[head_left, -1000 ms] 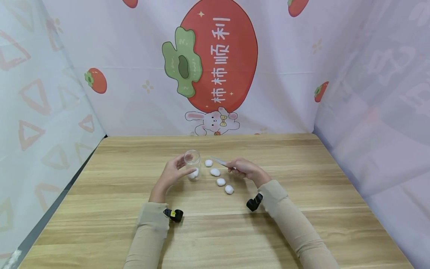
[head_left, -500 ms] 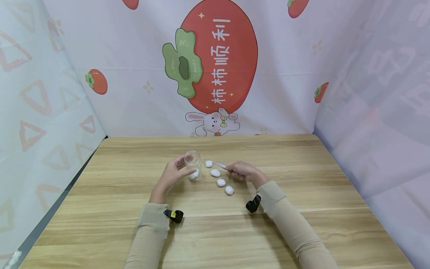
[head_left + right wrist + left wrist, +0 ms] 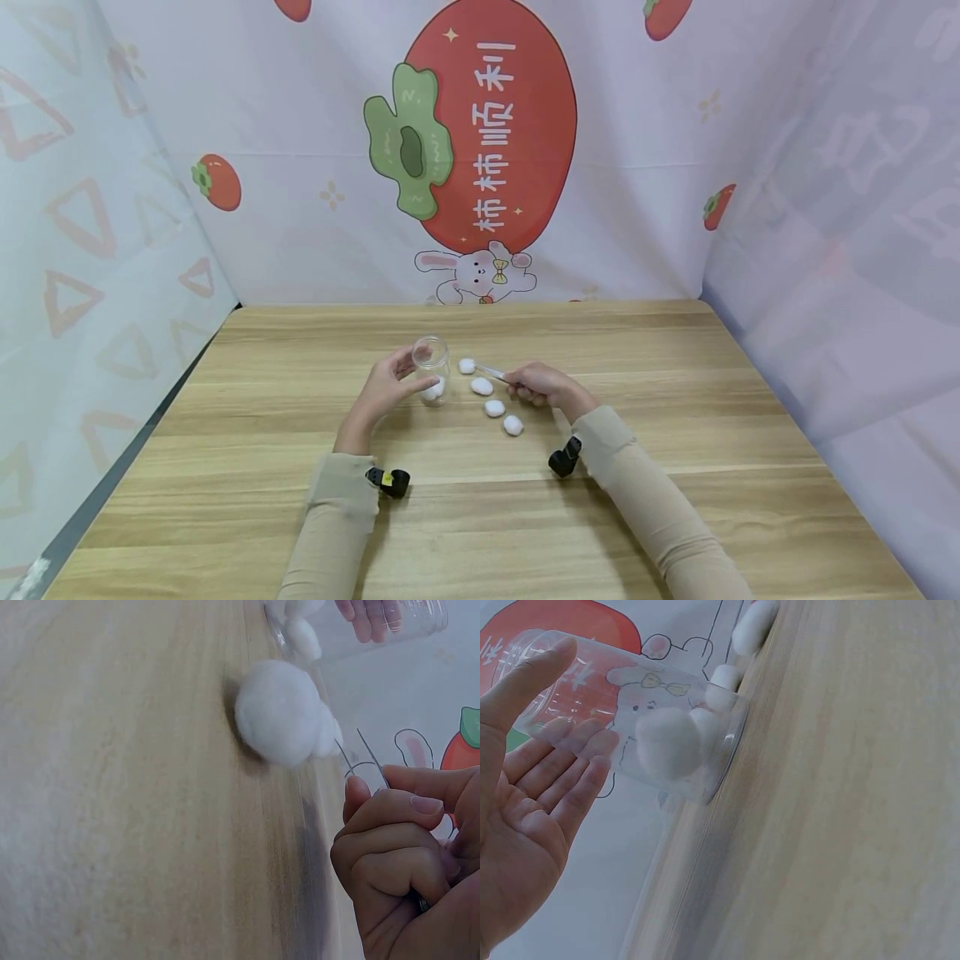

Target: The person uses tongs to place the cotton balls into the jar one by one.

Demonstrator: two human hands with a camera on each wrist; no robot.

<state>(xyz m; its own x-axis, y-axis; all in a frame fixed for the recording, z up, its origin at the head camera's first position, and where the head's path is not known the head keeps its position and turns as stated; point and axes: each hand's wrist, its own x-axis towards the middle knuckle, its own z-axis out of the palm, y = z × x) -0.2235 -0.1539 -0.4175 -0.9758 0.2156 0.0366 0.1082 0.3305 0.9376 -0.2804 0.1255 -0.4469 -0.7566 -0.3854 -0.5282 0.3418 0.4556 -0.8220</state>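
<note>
While left hand (image 3: 382, 387) grips clear jar (image 3: 434, 368) left of head view's centre, right hand (image 3: 543, 384) pinches tweezers (image 3: 491, 372) near centre, tips seemingly touching uppermost white ball (image 3: 467, 366).

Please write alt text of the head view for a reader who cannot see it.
A person's left hand holds an open clear jar containing fluffy white balls on a wooden table. The right hand points tweezers at the farthest of four more balls lying in a slanting row beside the jar.

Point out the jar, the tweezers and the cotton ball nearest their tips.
Jar (image 3: 634, 702): left wrist view, clear side wall.
Tweezers (image 3: 491, 372): head view, exposed shaft.
Cotton ball (image 3: 467, 366): head view, middle of its visible surface.
</note>
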